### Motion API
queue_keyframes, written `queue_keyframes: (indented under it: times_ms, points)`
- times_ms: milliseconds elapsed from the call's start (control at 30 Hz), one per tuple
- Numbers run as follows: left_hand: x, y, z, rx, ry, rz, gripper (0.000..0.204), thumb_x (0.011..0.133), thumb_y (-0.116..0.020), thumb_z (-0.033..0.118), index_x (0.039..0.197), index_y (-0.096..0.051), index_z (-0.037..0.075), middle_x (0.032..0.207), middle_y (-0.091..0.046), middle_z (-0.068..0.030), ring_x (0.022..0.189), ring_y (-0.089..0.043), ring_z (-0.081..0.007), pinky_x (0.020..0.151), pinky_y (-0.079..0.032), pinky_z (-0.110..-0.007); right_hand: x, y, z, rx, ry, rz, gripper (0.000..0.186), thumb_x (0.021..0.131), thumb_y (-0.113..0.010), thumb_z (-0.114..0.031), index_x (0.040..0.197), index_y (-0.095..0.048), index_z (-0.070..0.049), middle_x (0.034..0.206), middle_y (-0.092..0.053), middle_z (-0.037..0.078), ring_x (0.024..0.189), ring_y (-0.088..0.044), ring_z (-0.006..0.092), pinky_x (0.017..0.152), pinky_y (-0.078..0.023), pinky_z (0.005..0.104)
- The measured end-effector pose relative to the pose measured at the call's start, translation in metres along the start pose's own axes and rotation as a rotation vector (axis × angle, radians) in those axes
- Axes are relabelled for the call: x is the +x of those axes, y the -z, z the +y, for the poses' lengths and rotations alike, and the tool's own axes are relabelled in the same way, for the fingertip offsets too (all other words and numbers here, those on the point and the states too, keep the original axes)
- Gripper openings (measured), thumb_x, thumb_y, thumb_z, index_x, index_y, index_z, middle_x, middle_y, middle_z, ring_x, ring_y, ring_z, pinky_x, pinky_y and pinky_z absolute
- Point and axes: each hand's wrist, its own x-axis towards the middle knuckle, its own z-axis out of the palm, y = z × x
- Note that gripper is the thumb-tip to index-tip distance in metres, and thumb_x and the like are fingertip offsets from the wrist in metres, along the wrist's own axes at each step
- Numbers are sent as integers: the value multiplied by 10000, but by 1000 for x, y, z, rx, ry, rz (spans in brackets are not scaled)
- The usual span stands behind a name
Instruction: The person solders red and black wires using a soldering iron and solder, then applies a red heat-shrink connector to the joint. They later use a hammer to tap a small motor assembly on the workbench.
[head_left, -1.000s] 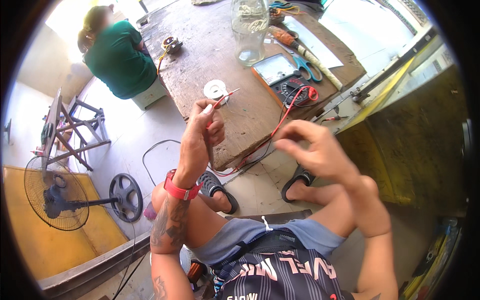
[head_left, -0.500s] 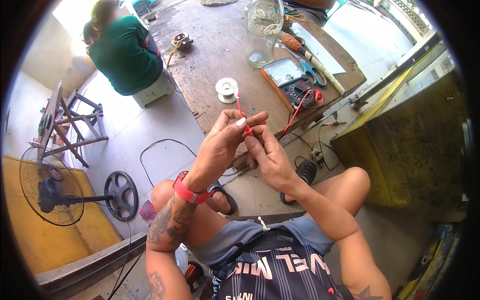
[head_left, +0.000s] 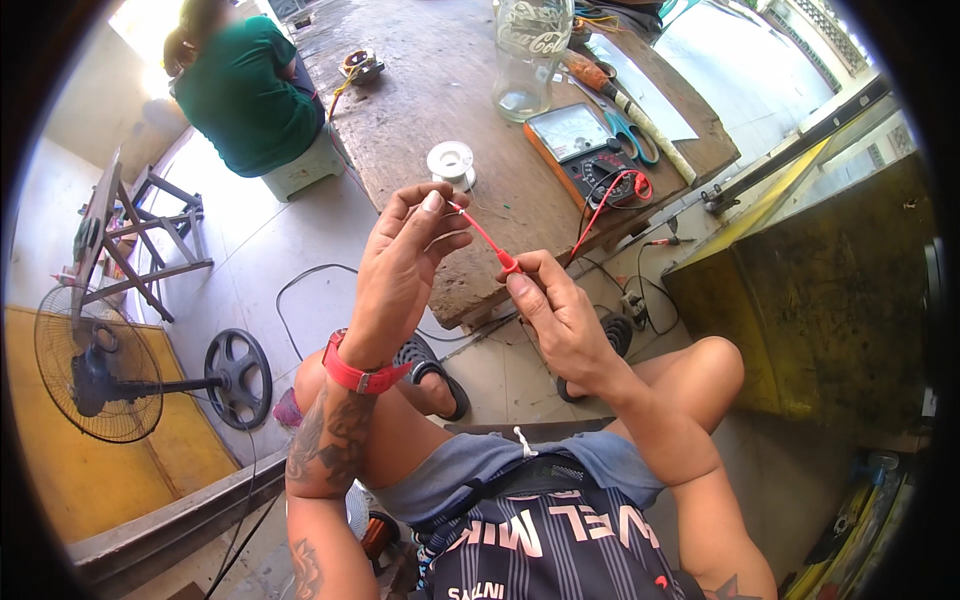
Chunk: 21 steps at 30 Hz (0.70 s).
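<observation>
Head view, looking down on a worn wooden table [head_left: 400, 120], rough and chipped along its near edge. Held up over the near corner, a red test probe [head_left: 483, 235], slanting between both hands: left hand [head_left: 405, 238] pinching the tip end between thumb and fingers, right hand [head_left: 560, 312] pinching the flared collar at the other end. On the boards beyond, a white spool [head_left: 452, 160]; farther right, a multimeter [head_left: 580, 150], blue-handled scissors [head_left: 624, 126] and a clear glass bottle [head_left: 530, 65]. Left of the table, on pale floor tiles [head_left: 270, 240], a person in a green shirt [head_left: 245, 95] on a white stool [head_left: 305, 172], a wooden stand [head_left: 100, 215] and a black pedestal fan [head_left: 98, 380]. At right, a stained yellowish panel [head_left: 800, 300].
</observation>
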Motion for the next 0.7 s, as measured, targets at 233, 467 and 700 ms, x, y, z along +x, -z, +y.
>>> queue_keyframes:
  times_ms: [233,467,700]
  points:
    - [-5,3,5,349,-227,36,292,1047,-714,154,1278,-609,11,1151,-740,-100,1053,-672,-126,942,-532,-292,3,-1,3,-85,95,24,320,1127,-552,-320,1223,-629,-24,795,-583,-7,713,-509,49,637,-430,254]
    - [-13,-1,6,529,-224,-16,353,1014,-748,106,1312,-579,23,1115,-746,-116,1112,-696,-159,982,-536,-297,9,1,1,-114,74,16,336,1120,-571,-329,1244,-645,-25,873,-658,19,780,-594,88,701,-499,275]
    - [-14,3,3,563,-165,-55,401,1003,-759,89,1344,-562,20,1099,-745,-116,1090,-710,-164,958,-553,-294,13,-2,0,-107,153,68,285,1077,-645,-238,1243,-633,-6,969,-708,148,889,-700,233,793,-556,364]
